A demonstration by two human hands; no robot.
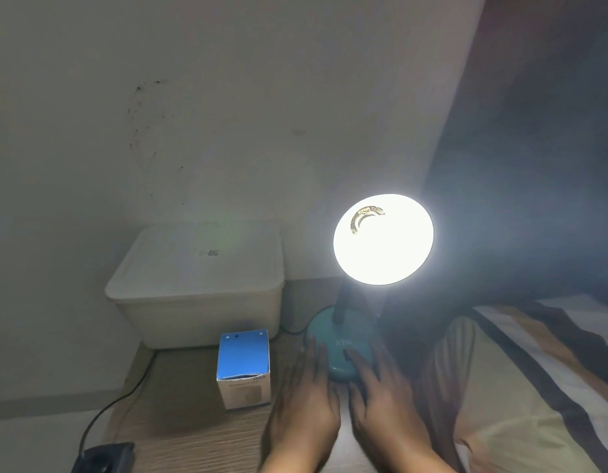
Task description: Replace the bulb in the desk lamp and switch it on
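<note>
While the lamp (383,238) glows, a blue box (243,368) stands beside both hands (347,397).

A: How do the two hands lie?
B: The left hand (304,397) and the right hand (386,401) reach forward side by side, palms down, near each other but apart.

A: What of the fingers?
B: Extended and slightly spread on both hands; neither hand is closed around anything.

A: And the forearms?
B: Both bare, entering from the lower edge and converging a little toward the hands.
</note>
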